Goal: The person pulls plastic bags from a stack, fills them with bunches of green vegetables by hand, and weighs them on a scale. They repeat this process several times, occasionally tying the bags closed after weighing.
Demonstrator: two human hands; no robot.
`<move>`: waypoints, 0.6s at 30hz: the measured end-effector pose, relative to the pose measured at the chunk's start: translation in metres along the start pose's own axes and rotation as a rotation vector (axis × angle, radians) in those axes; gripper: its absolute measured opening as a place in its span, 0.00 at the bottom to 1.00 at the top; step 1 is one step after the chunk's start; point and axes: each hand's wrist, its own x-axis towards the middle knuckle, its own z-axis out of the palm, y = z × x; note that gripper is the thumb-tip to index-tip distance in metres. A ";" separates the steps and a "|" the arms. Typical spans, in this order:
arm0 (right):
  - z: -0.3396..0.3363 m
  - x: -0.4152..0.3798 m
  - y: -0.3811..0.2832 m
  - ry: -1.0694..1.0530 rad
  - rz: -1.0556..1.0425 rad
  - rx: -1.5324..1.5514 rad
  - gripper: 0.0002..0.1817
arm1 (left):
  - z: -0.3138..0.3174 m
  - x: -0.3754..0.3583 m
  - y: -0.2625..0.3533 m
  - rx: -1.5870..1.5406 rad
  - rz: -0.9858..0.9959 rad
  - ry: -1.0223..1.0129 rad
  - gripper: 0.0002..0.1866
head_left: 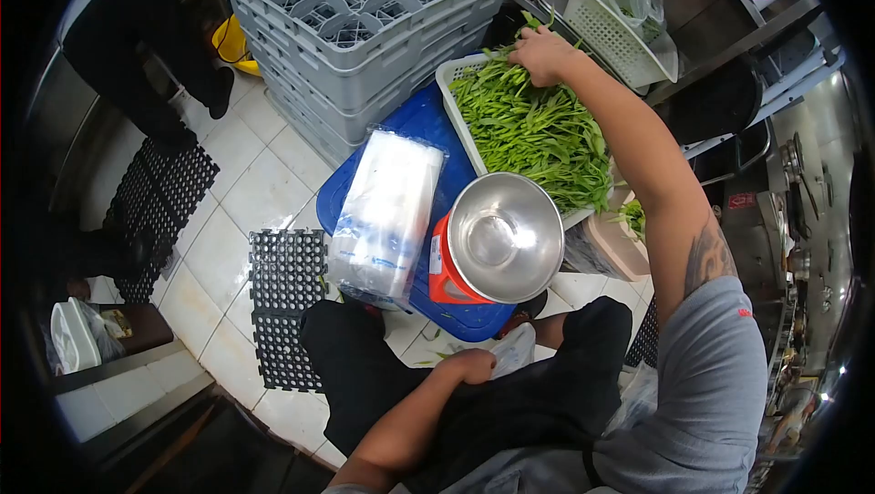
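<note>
My right hand (545,56) is at the far end of a white basket (447,86) heaped with long-stemmed leafy greens (533,129). Its fingers are closed around some of the stems, and leaves stick out past them. Low in front of my lap, my left hand (468,366) is closed on a clear plastic bag (516,353). Between the two hands, a steel bowl (507,237) rests on a red scale (447,280). Left of the scale lies a wrapped pack of plastic bags (387,211), on a blue lid-like surface (474,321).
Grey dish racks (365,47) are stacked tall behind the bag pack. A pale pink tub (615,243) stands right of the basket. Another white basket (615,25) sits at the back right. A person's dark-trousered legs (150,38) are at upper left, near black rubber mats (290,303).
</note>
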 end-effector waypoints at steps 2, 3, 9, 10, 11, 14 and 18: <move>-0.007 -0.014 0.007 0.015 0.018 -0.065 0.20 | 0.000 0.000 0.000 0.007 -0.002 -0.005 0.20; -0.011 -0.022 0.008 0.019 0.021 -0.119 0.20 | 0.000 0.000 0.001 0.011 0.000 -0.010 0.20; 0.011 -0.058 0.004 -0.048 -0.047 -0.127 0.28 | -0.003 -0.002 0.007 0.031 -0.033 -0.042 0.21; 0.016 -0.059 0.003 -0.173 -0.043 -0.071 0.37 | -0.003 -0.001 0.006 0.033 -0.038 -0.047 0.21; 0.023 -0.065 0.003 -0.151 -0.064 -0.007 0.40 | -0.002 0.000 0.005 0.033 -0.035 -0.045 0.21; 0.038 -0.087 -0.017 -0.111 -0.098 0.125 0.49 | -0.002 -0.002 0.005 0.032 -0.037 -0.048 0.21; 0.054 -0.088 -0.027 -0.070 -0.037 0.186 0.56 | -0.002 0.000 0.005 0.046 -0.050 -0.057 0.21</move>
